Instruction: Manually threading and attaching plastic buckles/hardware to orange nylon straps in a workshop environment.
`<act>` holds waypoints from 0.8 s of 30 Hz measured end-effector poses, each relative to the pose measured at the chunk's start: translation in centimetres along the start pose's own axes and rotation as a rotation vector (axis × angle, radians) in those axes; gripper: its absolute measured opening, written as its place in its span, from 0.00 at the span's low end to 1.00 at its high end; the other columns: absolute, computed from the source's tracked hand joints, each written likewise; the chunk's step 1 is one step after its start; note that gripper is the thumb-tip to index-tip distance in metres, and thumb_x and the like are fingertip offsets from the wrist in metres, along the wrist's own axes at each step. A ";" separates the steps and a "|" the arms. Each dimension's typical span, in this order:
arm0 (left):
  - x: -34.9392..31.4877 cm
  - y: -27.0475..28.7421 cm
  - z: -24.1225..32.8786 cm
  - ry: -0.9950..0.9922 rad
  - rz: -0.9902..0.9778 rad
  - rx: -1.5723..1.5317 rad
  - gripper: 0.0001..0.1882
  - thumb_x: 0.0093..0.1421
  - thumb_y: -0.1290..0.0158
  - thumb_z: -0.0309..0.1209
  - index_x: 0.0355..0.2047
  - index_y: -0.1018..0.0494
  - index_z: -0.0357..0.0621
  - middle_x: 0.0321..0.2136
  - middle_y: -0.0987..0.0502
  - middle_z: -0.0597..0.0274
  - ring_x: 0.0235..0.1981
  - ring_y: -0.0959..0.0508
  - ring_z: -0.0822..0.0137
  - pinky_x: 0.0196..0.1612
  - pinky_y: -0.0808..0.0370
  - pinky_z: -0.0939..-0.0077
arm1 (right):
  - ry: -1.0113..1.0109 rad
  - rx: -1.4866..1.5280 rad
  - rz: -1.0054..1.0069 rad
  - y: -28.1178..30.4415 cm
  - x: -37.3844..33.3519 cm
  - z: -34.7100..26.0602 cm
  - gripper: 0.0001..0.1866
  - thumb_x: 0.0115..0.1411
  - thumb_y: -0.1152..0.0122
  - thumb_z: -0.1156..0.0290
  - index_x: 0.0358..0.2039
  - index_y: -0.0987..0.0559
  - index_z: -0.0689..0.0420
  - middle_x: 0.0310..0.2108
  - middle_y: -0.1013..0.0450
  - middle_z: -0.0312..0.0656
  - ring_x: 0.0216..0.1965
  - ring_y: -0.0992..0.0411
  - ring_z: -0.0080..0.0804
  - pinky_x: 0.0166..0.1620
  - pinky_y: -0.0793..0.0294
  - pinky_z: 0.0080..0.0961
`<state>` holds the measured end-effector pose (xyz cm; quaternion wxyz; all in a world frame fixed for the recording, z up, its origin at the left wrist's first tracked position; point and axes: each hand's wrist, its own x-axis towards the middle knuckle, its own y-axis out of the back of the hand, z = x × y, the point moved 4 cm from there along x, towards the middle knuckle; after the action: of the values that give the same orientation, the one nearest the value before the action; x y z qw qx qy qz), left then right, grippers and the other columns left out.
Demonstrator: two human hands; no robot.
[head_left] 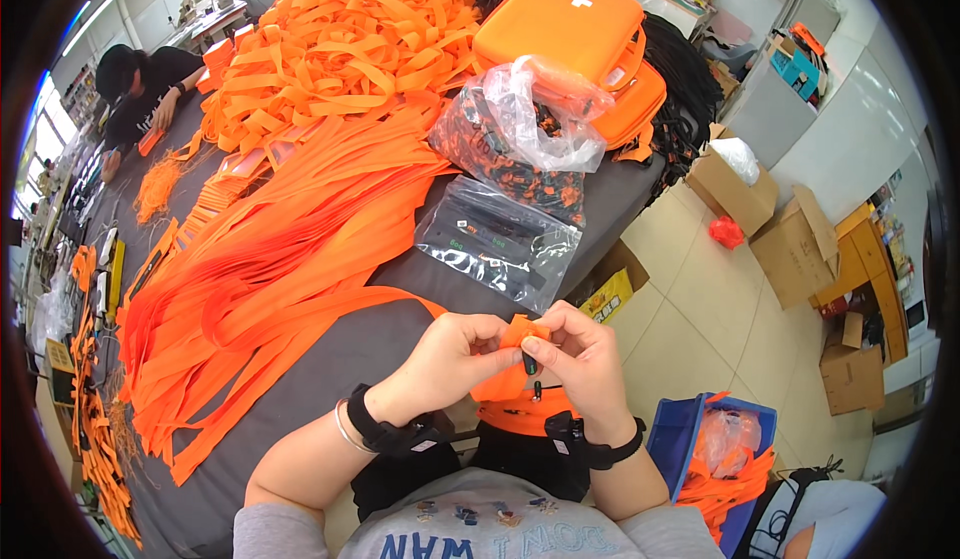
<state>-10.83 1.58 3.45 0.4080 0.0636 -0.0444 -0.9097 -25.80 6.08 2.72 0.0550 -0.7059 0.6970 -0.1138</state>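
Observation:
In front of my body, both hands meet at the folded end of an orange webbing strap (525, 331). My left hand (455, 351) pinches it from the left, fingers closed. From the other side my right hand (585, 357) grips the same end, thumb pressed on it. A small dark piece (530, 364) shows just under the right thumb; its kind is not clear. The strap runs left from my hands toward a long bundle of orange straps (270, 259) on the table. More orange material (515, 414) lies below my hands, near my lap.
A clear plastic pouch (500, 239) and a bag of small black and orange parts (520, 139) lie on the grey table (310, 359). Orange cases (560, 19) stand behind. A blue bin (665, 429) sits at my right; cardboard boxes (795, 249) line the floor. Another person (145, 89) works far left.

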 end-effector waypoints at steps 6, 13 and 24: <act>0.2 -0.6 -1.4 -0.022 0.005 -0.261 0.07 0.59 0.46 0.26 0.36 0.26 0.34 0.24 0.27 0.71 0.25 0.32 0.82 0.28 0.32 0.84 | 0.028 0.033 0.051 -0.1 -0.1 0.2 0.05 0.56 0.39 0.78 0.33 0.23 0.64 0.31 0.34 0.32 0.29 0.31 0.16 0.31 0.29 0.12; 0.0 -0.4 -0.1 -0.030 -0.069 -0.219 0.08 0.62 0.49 0.26 0.36 0.27 0.33 0.26 0.27 0.71 0.27 0.32 0.83 0.31 0.32 0.85 | -0.134 0.338 0.067 0.7 -0.1 1.5 0.06 0.57 0.40 0.77 0.36 0.24 0.62 0.29 0.28 0.35 0.26 0.29 0.18 0.28 0.28 0.12; -0.1 -0.8 -1.2 0.047 -0.162 -0.281 0.07 0.60 0.51 0.24 0.38 0.27 0.36 0.29 0.26 0.71 0.31 0.29 0.82 0.36 0.32 0.85 | -0.191 0.405 0.045 0.6 0.0 2.4 0.08 0.58 0.40 0.75 0.38 0.24 0.60 0.28 0.25 0.37 0.24 0.27 0.19 0.25 0.27 0.13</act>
<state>-11.18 2.09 2.22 0.3393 0.0306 0.0982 -0.9350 -25.83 5.88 0.25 0.2638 -0.6722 0.6672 -0.1828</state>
